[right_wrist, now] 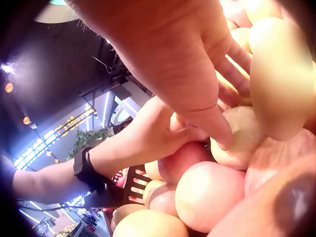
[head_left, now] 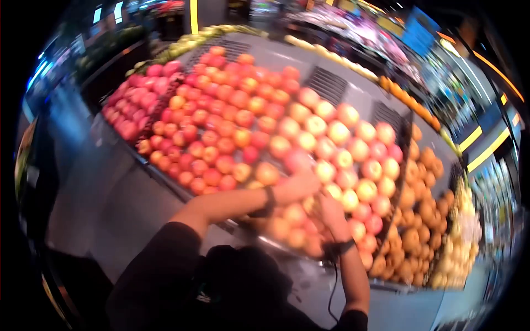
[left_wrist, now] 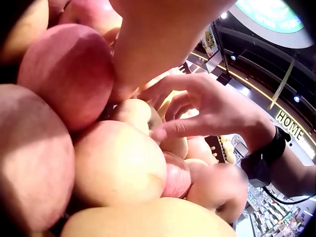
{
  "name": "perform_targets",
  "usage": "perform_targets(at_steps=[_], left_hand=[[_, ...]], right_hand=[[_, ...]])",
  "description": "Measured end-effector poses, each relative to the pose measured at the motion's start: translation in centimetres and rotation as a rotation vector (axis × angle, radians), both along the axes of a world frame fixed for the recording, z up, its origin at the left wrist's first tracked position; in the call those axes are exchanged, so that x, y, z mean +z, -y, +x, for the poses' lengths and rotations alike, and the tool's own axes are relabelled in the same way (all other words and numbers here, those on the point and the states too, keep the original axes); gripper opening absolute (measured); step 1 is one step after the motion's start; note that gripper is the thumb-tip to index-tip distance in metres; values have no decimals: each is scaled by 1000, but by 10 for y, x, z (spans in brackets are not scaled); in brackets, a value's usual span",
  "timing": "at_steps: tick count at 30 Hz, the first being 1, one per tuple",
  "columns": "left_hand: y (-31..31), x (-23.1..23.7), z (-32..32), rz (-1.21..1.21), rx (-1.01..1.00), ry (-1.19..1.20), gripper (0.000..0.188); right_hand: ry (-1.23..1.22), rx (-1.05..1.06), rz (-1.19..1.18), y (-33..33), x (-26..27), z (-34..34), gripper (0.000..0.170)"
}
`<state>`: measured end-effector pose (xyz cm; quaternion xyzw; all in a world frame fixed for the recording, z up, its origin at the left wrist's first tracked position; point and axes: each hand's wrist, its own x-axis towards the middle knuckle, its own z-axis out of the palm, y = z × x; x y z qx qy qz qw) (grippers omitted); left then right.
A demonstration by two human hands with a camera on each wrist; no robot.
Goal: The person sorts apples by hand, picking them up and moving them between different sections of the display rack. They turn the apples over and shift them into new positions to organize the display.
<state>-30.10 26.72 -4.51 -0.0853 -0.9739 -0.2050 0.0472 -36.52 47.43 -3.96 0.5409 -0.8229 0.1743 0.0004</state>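
Both bare hands reach into a bank of pale yellow-pink apples (head_left: 337, 132), close together. My right hand (right_wrist: 168, 59) has its thumb against a yellowish apple (right_wrist: 239, 136), its other fingers curled around the far side. From the left wrist view, that right hand (left_wrist: 217, 106) pinches the apple (left_wrist: 134, 112) between thumb and forefinger. Beside it, my left hand (right_wrist: 148, 123) lies low among the fruit, its thumb over a red apple (right_wrist: 185, 160). Its other fingers are hidden behind the right hand, so I cannot tell its grip. A dark band circles each wrist.
Smaller red apples (head_left: 210, 110) fill the bay to the left, with darker pink fruit (head_left: 138, 99) beyond. Brown round fruit (head_left: 417, 220) and pale yellow produce (head_left: 461, 231) lie to the right. Black slatted racks (head_left: 326, 84) show behind the apples. A cable (head_left: 333, 292) hangs from the right wrist.
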Motion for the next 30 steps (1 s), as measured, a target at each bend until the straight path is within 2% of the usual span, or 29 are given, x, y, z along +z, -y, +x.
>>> perform_targets(at_steps=[1, 2, 3, 4, 5, 6, 7, 8, 10, 11, 15, 18, 22, 25, 27, 29, 30], left_hand=[[9, -3, 2, 80, -74, -134, 16], [12, -12, 2, 150, -157, -270, 16], [6, -40, -20, 364, -141, -392, 12], [8, -9, 9, -478, -52, -857, 18], [3, -14, 7, -343, -20, -719, 25], [5, -8, 11, -393, -6, -745, 27], [7, -7, 12, -387, -4, -724, 25], [6, -6, 13, -377, -5, -704, 24], [3, 3, 20, -448, 48, -711, 22], [0, 7, 21, -481, 71, -716, 22], [-10, -4, 9, -414, 197, -747, 21], [1, -6, 14, -172, 96, -845, 19], [-1, -2, 17, -147, 119, -894, 17], [2, -10, 15, -47, 66, -974, 17], [-2, -12, 16, -21, 25, -849, 20], [5, 0, 23, 2, 7, -805, 20], [3, 2, 24, 20, 15, -793, 19]], right_hand=[[-64, 50, -30, 1, -16, -10, 52], [-95, -84, 131, 12, 11, 18, 52], [-155, -86, 129, 14, -1, 15, 52], [-209, -98, 137, 9, -12, 7, 52], [-217, -111, 217, 12, -14, 4, 55], [-230, -138, 300, 11, -15, 1, 58], [-339, -71, 175, 15, -23, 3, 40], [-253, -65, 216, 15, -26, -5, 54], [-76, -68, 299, 19, 5, 2, 86], [-94, -26, 255, 24, 19, 9, 89], [-62, -16, 333, 22, 9, -5, 83], [29, -22, 343, 12, 5, -7, 80], [30, -120, 403, 12, 2, 1, 79], [278, -74, 246, 30, 18, 8, 77], [409, -104, 220, 19, 15, 4, 64], [215, -113, 292, 17, -14, -8, 53], [22, -77, 318, 13, -29, -13, 51]])
